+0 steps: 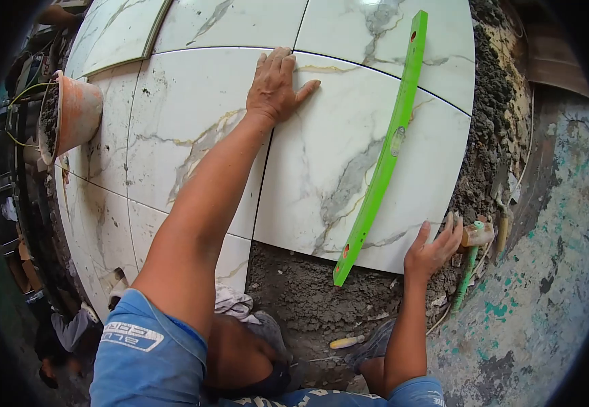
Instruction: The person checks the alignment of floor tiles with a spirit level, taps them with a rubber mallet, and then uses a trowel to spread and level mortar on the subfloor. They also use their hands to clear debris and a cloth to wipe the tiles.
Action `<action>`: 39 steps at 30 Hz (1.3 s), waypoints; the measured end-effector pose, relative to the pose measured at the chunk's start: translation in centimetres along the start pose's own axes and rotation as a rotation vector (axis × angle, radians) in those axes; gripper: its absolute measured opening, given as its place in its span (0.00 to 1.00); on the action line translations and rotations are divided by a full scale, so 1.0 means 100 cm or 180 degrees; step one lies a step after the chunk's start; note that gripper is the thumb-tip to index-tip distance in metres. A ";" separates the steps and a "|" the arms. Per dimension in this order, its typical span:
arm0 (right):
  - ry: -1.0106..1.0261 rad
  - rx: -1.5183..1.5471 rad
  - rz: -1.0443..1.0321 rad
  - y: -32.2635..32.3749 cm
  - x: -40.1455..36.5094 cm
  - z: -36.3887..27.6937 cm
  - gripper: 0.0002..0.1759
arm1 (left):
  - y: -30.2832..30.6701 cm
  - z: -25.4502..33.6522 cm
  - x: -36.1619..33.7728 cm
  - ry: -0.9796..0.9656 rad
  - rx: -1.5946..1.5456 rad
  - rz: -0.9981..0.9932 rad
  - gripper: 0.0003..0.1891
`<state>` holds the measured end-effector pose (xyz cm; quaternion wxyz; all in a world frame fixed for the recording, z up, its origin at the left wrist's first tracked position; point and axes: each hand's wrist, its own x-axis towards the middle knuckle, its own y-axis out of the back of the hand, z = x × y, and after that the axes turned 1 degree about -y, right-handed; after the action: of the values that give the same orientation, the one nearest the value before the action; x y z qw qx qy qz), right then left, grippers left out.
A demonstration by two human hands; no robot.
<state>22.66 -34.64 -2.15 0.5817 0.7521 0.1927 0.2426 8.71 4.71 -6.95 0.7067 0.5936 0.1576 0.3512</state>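
Note:
My left hand [275, 86] lies on the marbled white tiles, over the joint near the far left corner of one tile [301, 163], with the thumb spread to the right. At that tile's near right corner rests my right hand [435, 249], fingers apart, next to the head of a mallet [477, 235] with a green handle. Neither hand holds anything. A long green spirit level [382, 163] lies across the tile between my hands, its near end jutting past the tile edge over grey mortar [308, 285].
An orange bucket [81, 115] of mortar stands on the tiles at the left. Another tile [128, 34] lies on top at the upper left. A yellow-handled tool [346, 342] is near my knees. Rough mortar and a stained floor [532, 292] border the right. Another person [71, 332] is at the lower left.

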 end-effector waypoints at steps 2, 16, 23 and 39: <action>-0.0055 -0.0475 -0.0236 -0.023 0.019 -0.001 0.38 | 0.002 0.000 -0.001 -0.0133 0.0061 0.0018 0.35; -0.0031 -0.0457 -0.0385 -0.045 0.011 -0.010 0.48 | -0.014 0.066 0.015 -0.0333 0.0725 -0.0657 0.47; 0.0014 -0.0474 -0.0498 -0.048 0.010 -0.011 0.49 | -0.013 0.073 0.024 -0.0364 0.0837 -0.0762 0.46; -0.0112 -0.0595 -0.0526 -0.049 0.012 -0.013 0.48 | 0.011 0.032 -0.100 0.0155 0.0435 -0.0547 0.50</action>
<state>22.88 -31.74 -6.45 0.6705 0.6803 0.2203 0.1975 3.36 -4.39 -7.02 0.6880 0.6161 0.2486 0.2920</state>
